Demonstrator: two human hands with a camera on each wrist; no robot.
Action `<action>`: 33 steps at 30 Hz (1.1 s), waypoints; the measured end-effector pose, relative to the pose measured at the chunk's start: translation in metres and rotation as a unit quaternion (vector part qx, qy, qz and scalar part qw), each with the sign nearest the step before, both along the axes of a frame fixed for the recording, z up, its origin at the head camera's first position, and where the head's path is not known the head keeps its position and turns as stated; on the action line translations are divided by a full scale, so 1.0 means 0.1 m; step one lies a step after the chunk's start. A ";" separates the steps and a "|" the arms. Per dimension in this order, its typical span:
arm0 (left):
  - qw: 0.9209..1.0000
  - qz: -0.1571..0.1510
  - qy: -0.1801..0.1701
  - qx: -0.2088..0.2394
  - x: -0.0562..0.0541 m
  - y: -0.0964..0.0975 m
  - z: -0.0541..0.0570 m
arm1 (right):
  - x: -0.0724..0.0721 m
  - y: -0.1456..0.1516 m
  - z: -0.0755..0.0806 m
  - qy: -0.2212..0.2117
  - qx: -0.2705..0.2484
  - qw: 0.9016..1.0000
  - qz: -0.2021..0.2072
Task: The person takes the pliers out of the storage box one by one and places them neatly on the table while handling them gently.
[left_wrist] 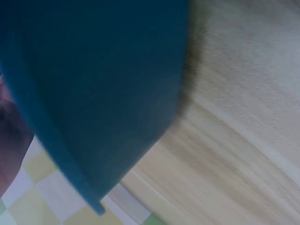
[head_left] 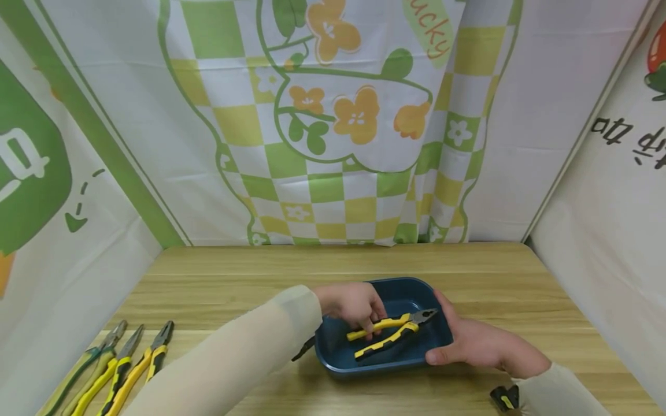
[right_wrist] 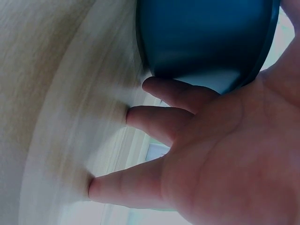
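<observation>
A dark blue rectangular tray (head_left: 385, 370) sits on the wooden table. Over its inside is a pair of combination pliers (head_left: 387, 341) with yellow and black handles, spread apart, the grey jaws toward the right end wall. My left hand (head_left: 356, 303) reaches over the tray's left side and pinches the upper handle. At the right end, my right hand (head_left: 468, 344) rests against the tray, thumb near the front corner. In the right wrist view its fingers (right_wrist: 136, 180) are extended, the tips at the tabletop. The left wrist view shows mostly the tray's outer wall (left_wrist: 108, 93).
Several other pliers (head_left: 122, 370) with yellow or green handles lie side by side at the table's left, partly behind my left sleeve (head_left: 244, 352). A patterned curtain (head_left: 333, 196) hangs beyond the far table edge, with white cloth walls at both sides.
</observation>
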State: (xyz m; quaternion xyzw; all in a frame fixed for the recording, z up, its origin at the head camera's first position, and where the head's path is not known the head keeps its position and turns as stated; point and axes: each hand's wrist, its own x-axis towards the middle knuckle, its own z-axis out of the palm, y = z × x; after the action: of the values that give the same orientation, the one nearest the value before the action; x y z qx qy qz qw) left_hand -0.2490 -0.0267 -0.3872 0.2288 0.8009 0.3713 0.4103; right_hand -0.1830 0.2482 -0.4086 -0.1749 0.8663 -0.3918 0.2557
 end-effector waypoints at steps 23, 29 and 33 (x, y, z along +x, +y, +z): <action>0.980 0.175 -0.002 0.098 0.05 -0.24 0.16 | 0.01 -0.01 -0.01 -0.002 0.001 1.000 -0.005; 0.968 0.215 -0.009 0.127 0.10 -0.39 0.25 | 0.01 0.00 -0.02 -0.005 0.005 1.000 -0.002; 0.962 0.232 -0.017 0.146 0.09 -0.53 0.26 | 0.00 0.00 -0.01 -0.006 0.004 1.000 0.003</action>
State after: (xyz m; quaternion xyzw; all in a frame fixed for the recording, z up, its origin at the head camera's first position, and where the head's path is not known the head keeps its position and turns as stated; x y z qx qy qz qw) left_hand -0.2398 -0.0793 -0.3614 0.0875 0.7623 0.5728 0.2884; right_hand -0.1829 0.2485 -0.4100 -0.1745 0.8657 -0.3885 0.2629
